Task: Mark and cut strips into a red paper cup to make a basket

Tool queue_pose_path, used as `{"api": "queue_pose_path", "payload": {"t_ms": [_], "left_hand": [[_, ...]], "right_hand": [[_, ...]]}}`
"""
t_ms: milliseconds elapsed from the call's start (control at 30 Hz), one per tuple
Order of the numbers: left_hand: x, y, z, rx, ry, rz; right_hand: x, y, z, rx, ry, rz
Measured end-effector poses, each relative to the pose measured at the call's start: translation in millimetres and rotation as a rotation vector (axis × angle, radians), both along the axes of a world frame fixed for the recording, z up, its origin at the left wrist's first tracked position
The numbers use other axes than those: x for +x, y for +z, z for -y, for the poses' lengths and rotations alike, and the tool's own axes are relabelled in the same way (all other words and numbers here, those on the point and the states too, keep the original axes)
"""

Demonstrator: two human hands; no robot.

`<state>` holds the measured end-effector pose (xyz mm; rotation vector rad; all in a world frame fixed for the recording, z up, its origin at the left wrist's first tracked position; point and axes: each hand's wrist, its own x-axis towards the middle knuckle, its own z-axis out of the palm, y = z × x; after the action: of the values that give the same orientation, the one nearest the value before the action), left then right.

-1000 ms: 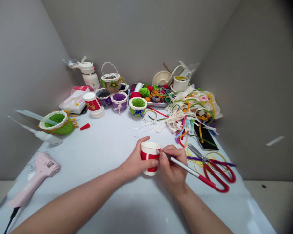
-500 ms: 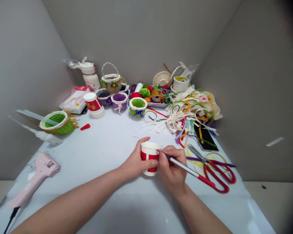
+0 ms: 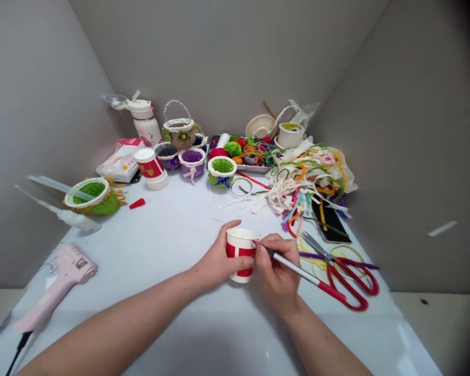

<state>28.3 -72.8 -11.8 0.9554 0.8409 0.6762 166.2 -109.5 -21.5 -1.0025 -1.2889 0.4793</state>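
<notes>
A white paper cup [image 3: 241,237] with a red printed band stands upright at the front middle of the table. My left hand [image 3: 223,261] is wrapped round its left side, thumb across the front. In my right hand [image 3: 278,266] is a silver marker [image 3: 292,265] with a red end, pinched near its tip. The reddish tip touches the cup's outside just below the rim, on the right. Just right of that hand lie scissors [image 3: 339,271] with red handles, open. A small red cap [image 3: 137,203] lies farther off to the left.
A pink glue gun [image 3: 60,284] with a black cord lies at left, near a glue bottle [image 3: 78,221] and a green basket [image 3: 97,201]. Small baskets, another paper cup [image 3: 151,167] and a tray of yarn [image 3: 254,168] line the back. Tangled trimmings [image 3: 293,183] and a phone [image 3: 331,222] lie right.
Almost nothing differs. Both hands keep their hold, with the marker tip staying at the same spot below the cup's rim; the whole view shifts very slightly.
</notes>
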Motion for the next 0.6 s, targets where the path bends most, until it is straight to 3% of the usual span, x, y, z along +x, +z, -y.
{"api": "queue_pose_path", "payload": {"t_ms": [600], "left_hand": [[0.7, -2.5, -1.8, -0.002, 0.007, -0.001]], "right_hand": [[0.3, -1.5, -0.6, -0.001, 0.024, -0.013]]}}
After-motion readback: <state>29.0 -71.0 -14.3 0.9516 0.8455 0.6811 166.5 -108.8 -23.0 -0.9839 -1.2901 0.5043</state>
